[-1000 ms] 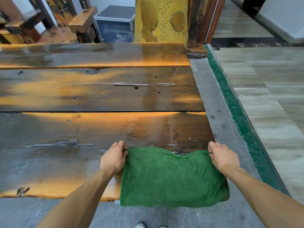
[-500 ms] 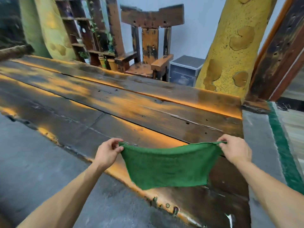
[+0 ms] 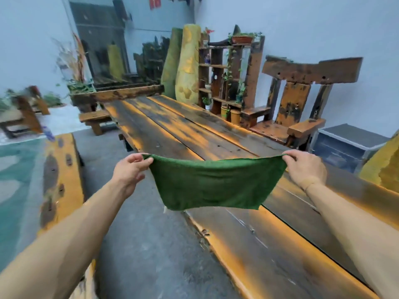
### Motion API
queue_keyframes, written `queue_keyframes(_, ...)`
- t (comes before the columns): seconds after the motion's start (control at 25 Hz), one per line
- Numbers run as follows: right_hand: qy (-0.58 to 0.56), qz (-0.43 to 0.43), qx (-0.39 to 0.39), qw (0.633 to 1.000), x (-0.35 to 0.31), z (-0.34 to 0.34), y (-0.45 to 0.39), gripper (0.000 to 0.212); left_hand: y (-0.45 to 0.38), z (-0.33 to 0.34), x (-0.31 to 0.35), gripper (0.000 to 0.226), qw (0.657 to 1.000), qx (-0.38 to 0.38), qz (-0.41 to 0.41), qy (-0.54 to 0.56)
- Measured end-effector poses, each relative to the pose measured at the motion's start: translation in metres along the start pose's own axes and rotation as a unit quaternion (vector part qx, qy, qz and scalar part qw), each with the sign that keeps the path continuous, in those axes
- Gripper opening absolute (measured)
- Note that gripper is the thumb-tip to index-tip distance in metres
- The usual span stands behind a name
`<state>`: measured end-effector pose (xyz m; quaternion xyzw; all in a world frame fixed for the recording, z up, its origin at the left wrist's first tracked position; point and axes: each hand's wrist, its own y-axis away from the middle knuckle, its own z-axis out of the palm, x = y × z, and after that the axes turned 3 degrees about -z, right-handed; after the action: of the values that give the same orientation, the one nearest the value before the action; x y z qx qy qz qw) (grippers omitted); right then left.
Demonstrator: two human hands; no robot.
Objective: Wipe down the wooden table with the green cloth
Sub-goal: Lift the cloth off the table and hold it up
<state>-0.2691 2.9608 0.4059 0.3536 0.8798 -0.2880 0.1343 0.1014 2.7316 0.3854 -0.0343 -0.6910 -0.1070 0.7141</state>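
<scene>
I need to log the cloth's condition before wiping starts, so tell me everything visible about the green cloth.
The green cloth is a dark green, fuzzy, terry-like rag, apparently doubled over. It hangs in the air, stretched between two top corners with its upper edge sagging slightly and its lower edge free above the near edge of the wooden table. The left hand pinches one corner, the right hand the other. Nothing else touches it. No stains show.

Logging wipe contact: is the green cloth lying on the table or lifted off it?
Lifted. The green cloth hangs between the left hand and right hand, each pinching a top corner, its lower edge free.
</scene>
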Motion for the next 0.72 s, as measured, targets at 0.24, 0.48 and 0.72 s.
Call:
queue_keyframes(0.24, -0.079, -0.066, -0.017, 0.995, -0.158, 0.091, -0.035, 0.030, -0.040, -0.137, 0.045, 0.015, 0.986, 0.135, 0.079, -0.061)
queue_keyframes(0.48, -0.101, -0.149, -0.042, 0.983, -0.292, 0.161, -0.057, 0.033, -0.094, -0.235, 0.052, 0.022, 0.967, 0.243, 0.066, 0.021)
queue_keyframes(0.72, -0.115, -0.194, -0.042, 0.973, -0.392, 0.224, -0.105, 0.033, -0.169, -0.279, 0.067, 0.027, 0.937, 0.332, 0.087, 0.066)
